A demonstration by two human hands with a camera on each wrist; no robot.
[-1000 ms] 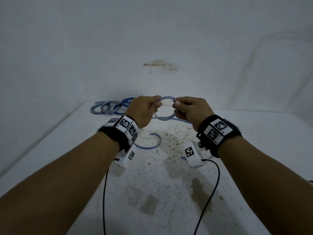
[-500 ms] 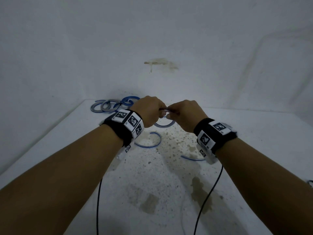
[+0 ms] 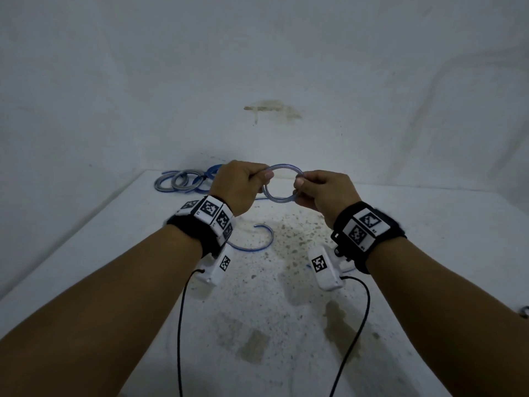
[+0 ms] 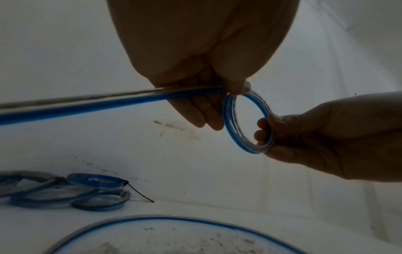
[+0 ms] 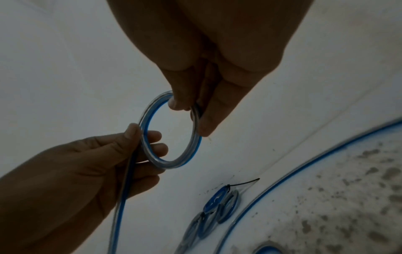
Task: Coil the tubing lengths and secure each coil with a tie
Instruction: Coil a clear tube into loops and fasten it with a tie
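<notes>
A small coil of clear tubing with a blue stripe [image 3: 282,199] hangs in the air between my two hands, above the white table [image 3: 429,253]. My left hand [image 3: 243,184] pinches the coil's left side, thumb on top. My right hand [image 3: 320,190] pinches its right side. In the left wrist view the coil [image 4: 230,135] shows two turns, and a free tail of tubing [image 4: 87,104] runs off to the left from under my left thumb. In the right wrist view the coil [image 5: 174,163] sits between both sets of fingers, and the tail [image 5: 119,214] drops downward.
Several finished coils [image 3: 183,180] lie at the table's far left corner by the wall; one carries a black tie [image 4: 139,192]. A loose curved tubing length [image 3: 257,242] lies on the stained table below my hands. Black cables hang from both wrist cameras.
Half a second ago my hands were close together with the coil hidden between them. Now they have drawn apart and lifted slightly, and the coil shows as an open ring.
</notes>
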